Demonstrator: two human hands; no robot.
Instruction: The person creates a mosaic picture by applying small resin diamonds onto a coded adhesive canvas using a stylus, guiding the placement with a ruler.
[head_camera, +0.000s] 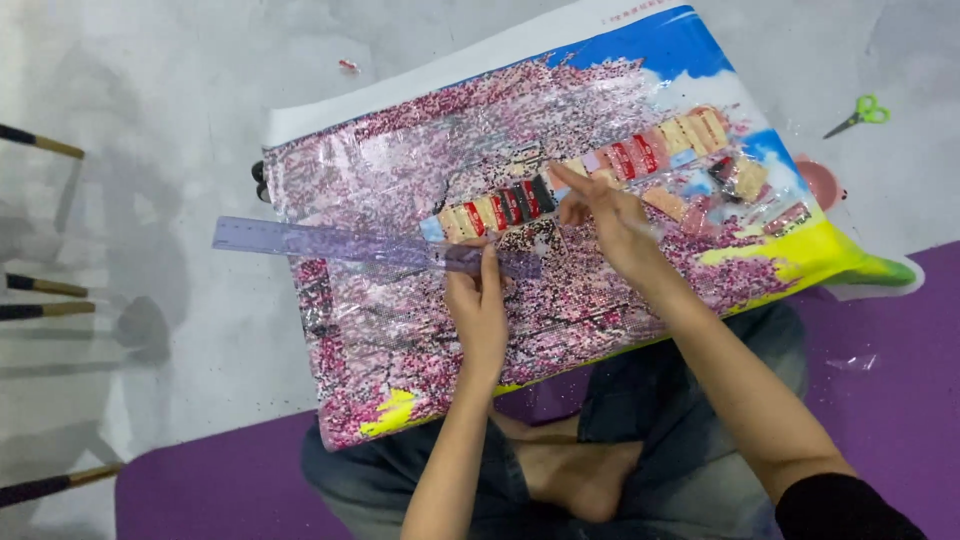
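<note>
Home floor: purple mat (900, 380), grey concrete floor (150, 180).

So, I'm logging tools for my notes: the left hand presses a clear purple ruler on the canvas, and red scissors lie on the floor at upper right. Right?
Not quite: the scissors are green, not red, as the head view shows. The rest holds: the left hand presses the clear purple ruler on the canvas, and the scissors lie on the floor at upper right.

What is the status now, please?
Left hand presses ruler on canvas. Right hand holds pen. Bead packets beside.
</note>
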